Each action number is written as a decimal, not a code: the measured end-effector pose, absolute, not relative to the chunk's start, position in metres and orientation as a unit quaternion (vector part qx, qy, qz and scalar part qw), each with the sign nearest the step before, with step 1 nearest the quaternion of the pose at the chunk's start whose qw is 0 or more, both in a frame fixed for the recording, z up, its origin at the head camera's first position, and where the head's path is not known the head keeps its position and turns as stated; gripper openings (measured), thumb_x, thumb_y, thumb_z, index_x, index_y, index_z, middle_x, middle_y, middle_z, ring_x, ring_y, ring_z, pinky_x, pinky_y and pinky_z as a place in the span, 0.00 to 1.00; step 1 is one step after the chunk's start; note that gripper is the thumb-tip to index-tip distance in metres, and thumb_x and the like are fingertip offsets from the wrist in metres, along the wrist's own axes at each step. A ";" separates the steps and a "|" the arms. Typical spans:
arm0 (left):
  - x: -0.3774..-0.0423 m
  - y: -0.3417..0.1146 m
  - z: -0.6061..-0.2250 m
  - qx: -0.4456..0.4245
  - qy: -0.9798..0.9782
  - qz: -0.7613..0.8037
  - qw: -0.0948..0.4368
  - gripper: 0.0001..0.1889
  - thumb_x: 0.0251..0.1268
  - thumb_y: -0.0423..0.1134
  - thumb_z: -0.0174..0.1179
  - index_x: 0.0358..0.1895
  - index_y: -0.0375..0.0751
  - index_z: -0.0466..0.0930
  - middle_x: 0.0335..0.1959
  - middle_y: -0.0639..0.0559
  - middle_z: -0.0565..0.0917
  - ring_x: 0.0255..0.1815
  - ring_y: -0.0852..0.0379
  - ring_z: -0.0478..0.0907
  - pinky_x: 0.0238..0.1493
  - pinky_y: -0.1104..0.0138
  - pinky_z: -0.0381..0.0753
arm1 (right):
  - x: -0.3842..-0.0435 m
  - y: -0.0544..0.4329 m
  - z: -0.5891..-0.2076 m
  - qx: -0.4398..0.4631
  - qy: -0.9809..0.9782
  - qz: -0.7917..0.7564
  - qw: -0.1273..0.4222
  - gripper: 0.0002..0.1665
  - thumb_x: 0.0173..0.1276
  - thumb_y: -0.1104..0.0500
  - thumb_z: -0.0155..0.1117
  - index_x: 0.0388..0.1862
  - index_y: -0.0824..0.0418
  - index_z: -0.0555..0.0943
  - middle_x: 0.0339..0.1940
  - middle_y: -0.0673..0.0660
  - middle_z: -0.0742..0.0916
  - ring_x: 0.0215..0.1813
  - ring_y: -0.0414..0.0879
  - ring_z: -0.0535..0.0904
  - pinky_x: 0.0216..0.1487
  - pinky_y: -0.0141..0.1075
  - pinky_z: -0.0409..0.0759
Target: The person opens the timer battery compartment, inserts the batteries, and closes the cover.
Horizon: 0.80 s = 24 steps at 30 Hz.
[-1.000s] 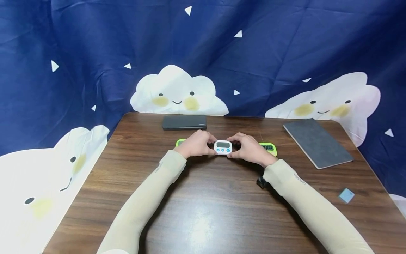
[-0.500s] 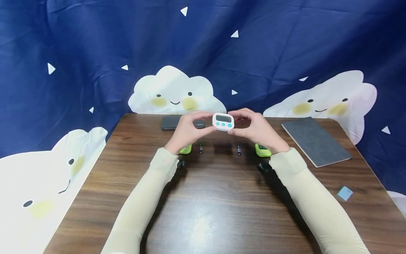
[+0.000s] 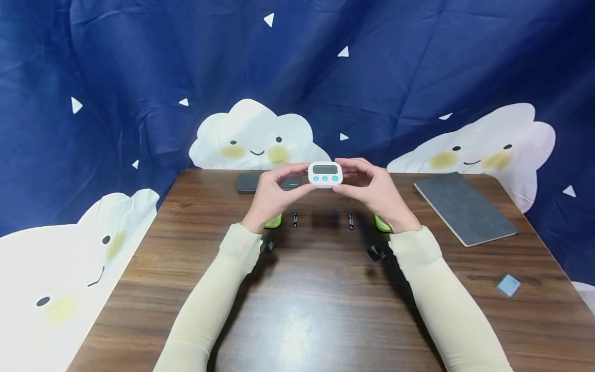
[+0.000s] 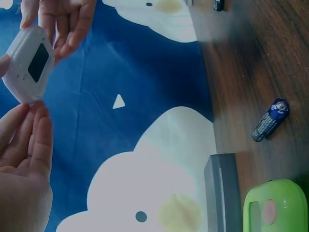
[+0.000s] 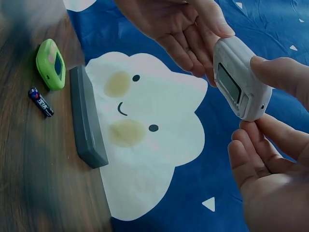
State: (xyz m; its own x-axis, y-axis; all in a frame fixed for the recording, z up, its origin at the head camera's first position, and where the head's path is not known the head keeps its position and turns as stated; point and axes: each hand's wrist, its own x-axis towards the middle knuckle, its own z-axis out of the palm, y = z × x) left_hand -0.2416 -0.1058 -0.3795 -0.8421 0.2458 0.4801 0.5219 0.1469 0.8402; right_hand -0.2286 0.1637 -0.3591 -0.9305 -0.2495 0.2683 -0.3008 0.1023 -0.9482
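Lifted from low over the dark brown wood-grain table, where it was held a second ago, the small white rounded plastic timer with three blue buttons is now suspended higher, its display turned toward the head camera. Its long axis is laid crosswise between the left hand and the right hand; one short end is pinched by each hand's thumb and fingers, so neither is nearer. Both hands are raised alike, thumbs placed on the near side, with forearms in cream fabric sleeves stretched forward.
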 end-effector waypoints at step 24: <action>-0.245 -0.105 -0.384 -0.266 -0.758 -0.582 0.123 0.25 0.65 0.39 0.84 0.64 0.47 0.92 0.59 0.50 0.94 0.58 0.55 0.90 0.72 0.47 0.87 | -0.232 0.167 -0.365 0.191 -0.753 0.629 0.029 0.34 0.69 0.65 0.83 0.74 0.60 0.85 0.62 0.51 0.90 0.61 0.44 0.87 0.57 0.28 0.89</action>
